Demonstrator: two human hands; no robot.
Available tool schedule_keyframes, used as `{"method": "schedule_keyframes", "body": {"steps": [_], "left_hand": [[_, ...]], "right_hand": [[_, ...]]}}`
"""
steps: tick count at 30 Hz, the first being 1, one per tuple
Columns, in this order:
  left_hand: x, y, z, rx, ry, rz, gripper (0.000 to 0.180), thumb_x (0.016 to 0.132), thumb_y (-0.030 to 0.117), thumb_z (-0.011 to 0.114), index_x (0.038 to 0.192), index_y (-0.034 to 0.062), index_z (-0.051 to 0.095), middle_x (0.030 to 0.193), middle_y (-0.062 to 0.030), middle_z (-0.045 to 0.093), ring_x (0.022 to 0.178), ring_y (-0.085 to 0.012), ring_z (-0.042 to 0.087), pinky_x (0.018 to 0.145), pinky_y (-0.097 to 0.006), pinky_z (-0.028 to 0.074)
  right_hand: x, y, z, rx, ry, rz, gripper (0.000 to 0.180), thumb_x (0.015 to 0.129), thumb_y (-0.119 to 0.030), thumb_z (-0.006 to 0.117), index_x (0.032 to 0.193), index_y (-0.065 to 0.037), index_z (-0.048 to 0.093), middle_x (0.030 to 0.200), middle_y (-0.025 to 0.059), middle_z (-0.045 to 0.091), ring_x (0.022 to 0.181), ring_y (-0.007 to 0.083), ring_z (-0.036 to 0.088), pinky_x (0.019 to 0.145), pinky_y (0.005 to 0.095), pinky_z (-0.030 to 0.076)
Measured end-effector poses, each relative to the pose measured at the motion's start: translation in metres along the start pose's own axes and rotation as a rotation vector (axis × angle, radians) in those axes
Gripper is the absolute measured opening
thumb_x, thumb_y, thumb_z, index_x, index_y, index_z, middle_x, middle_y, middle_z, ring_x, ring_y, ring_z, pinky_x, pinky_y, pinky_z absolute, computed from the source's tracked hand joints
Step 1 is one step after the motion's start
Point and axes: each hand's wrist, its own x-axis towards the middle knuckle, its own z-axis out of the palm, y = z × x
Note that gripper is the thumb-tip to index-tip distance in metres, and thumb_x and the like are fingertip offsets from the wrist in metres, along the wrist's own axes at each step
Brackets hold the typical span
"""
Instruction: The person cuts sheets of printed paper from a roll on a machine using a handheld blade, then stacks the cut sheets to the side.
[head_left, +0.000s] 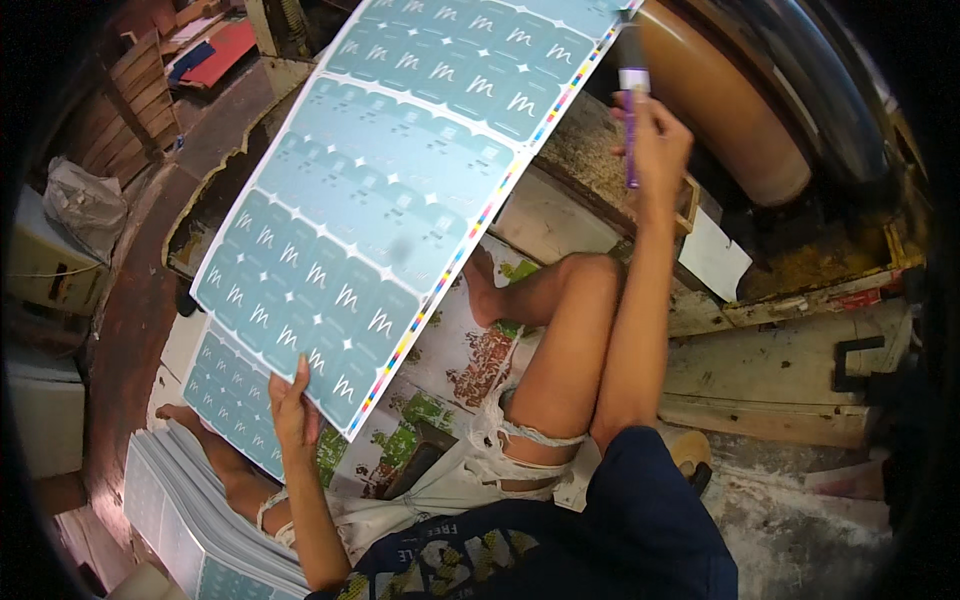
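A large teal printed sheet [330, 190] with rows of repeated card designs and a coloured strip along its right edge slants across the view. My left hand [295, 405] grips its lower edge, thumb on the printed face. My right hand [655, 150] is closed around the purple handle of a paintbrush [631, 110] with a pale band and dark bristles. The bristles are at the sheet's top right corner; whether they touch it I cannot tell. Partly under the held sheet is another teal sheet [235, 395].
A tall stack of sheets [200, 500] stands at lower left, by my leg. Large rollers [730, 110] of a machine lie at upper right, above a dirty ledge holding a white paper scrap [715, 255]. A plastic bag [88, 205] sits at far left.
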Motion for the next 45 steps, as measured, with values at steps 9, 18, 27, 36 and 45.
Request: {"method": "schedule_keyframes", "body": {"steps": [9, 18, 27, 36, 45], "left_hand": [[-0.03, -0.002, -0.045, 0.114, 0.025, -0.039, 0.042, 0.094, 0.011, 0.06, 0.131, -0.0013, 0.044, 0.118, -0.009, 0.06, 0.105, -0.0169, 0.059, 0.092, -0.032, 0.047], [-0.071, 0.029, -0.085, 0.217, 0.076, -0.047, 0.039, 0.093, 0.015, 0.063, 0.125, 0.0008, 0.047, 0.114, -0.0065, 0.059, 0.101, -0.0137, 0.057, 0.088, -0.031, 0.046], [-0.115, 0.038, -0.138, 0.374, 0.155, -0.045, 0.025, 0.09, 0.011, 0.065, 0.109, -0.0006, 0.053, 0.098, -0.0038, 0.061, 0.089, -0.0118, 0.057, 0.085, -0.03, 0.046], [-0.131, 0.042, -0.107, 0.327, 0.195, -0.073, 0.031, 0.09, 0.01, 0.065, 0.116, -0.0038, 0.055, 0.104, -0.0086, 0.065, 0.09, -0.0144, 0.063, 0.084, -0.03, 0.05], [-0.148, 0.024, -0.143, 0.266, 0.316, -0.156, 0.023, 0.084, 0.0, 0.067, 0.099, 0.0089, 0.051, 0.091, -0.0025, 0.056, 0.085, -0.0143, 0.054, 0.088, -0.031, 0.043]], "right_hand": [[-0.007, -0.066, -0.104, -0.227, 0.118, 0.009, 0.03, 0.096, -0.021, 0.057, 0.117, 0.0, 0.06, 0.081, 0.0072, 0.067, 0.063, 0.0067, 0.056, 0.056, 0.0225, 0.047], [-0.011, -0.104, -0.114, -0.111, 0.318, -0.261, 0.026, 0.098, -0.014, 0.053, 0.117, 0.003, 0.051, 0.088, 0.0096, 0.064, 0.07, 0.0103, 0.058, 0.059, 0.0253, 0.05], [0.015, -0.08, -0.1, 0.127, 0.349, -0.084, 0.03, 0.103, -0.031, 0.042, 0.108, -0.003, 0.052, 0.067, 0.0019, 0.048, 0.052, 0.0069, 0.044, 0.046, 0.0241, 0.038], [0.106, 0.01, -0.052, 0.169, 0.104, 0.001, 0.026, 0.1, -0.027, 0.049, 0.103, -0.002, 0.059, 0.072, 0.0037, 0.055, 0.051, 0.0066, 0.048, 0.044, 0.022, 0.04], [0.072, 0.085, 0.002, 0.179, -0.44, 0.409, 0.029, 0.1, -0.033, 0.048, 0.09, -0.005, 0.054, 0.057, -0.0009, 0.047, 0.041, 0.0064, 0.041, 0.035, 0.0218, 0.032]]}}
